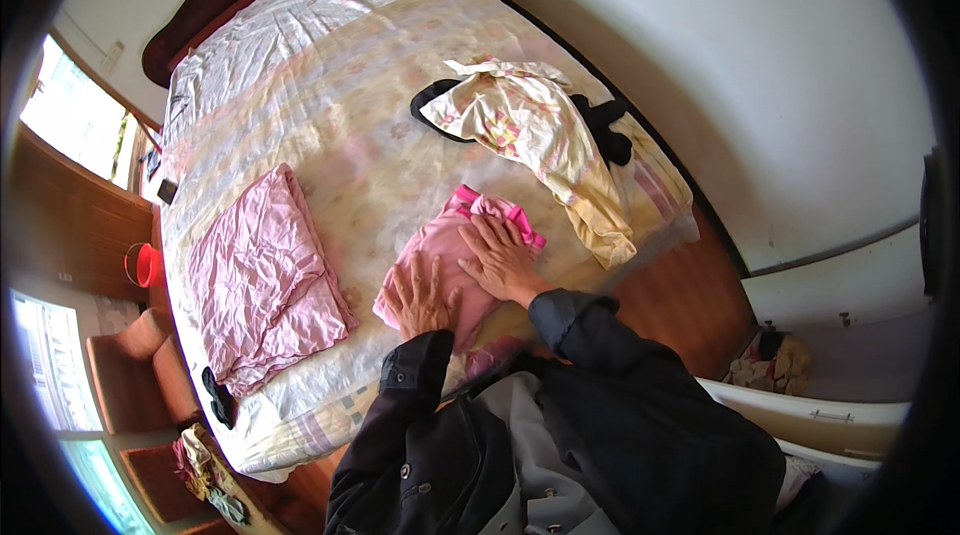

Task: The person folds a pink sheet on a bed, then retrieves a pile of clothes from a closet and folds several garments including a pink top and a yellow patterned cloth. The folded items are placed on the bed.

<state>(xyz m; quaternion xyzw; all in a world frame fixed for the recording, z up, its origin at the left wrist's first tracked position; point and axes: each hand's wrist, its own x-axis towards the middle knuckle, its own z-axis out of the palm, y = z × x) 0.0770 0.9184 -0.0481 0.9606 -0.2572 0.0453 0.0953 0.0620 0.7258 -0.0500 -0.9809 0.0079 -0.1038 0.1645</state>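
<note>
A pink garment (439, 235) with brighter pink trim lies bunched into a compact shape near the front edge of the bed. On its left part, my left hand (422, 298) rests palm down with spread fingers. My right hand (501, 257) presses flat on its upper right part, close to the trim. Neither hand grips the cloth. To the left lies a folded, wrinkled pink cloth (266, 287). A cream and yellow patterned cloth (525, 122) sprawls to the upper right, with black items (606, 126) partly under it.
The bed (337, 122) has a patterned cover and a dark wooden headboard (202, 9). A small black item (219, 396) sits at the bed's left front corner. Beyond the left side are a red bucket (148, 265) and brown chairs (127, 370). An open white drawer (817, 411) is at lower right.
</note>
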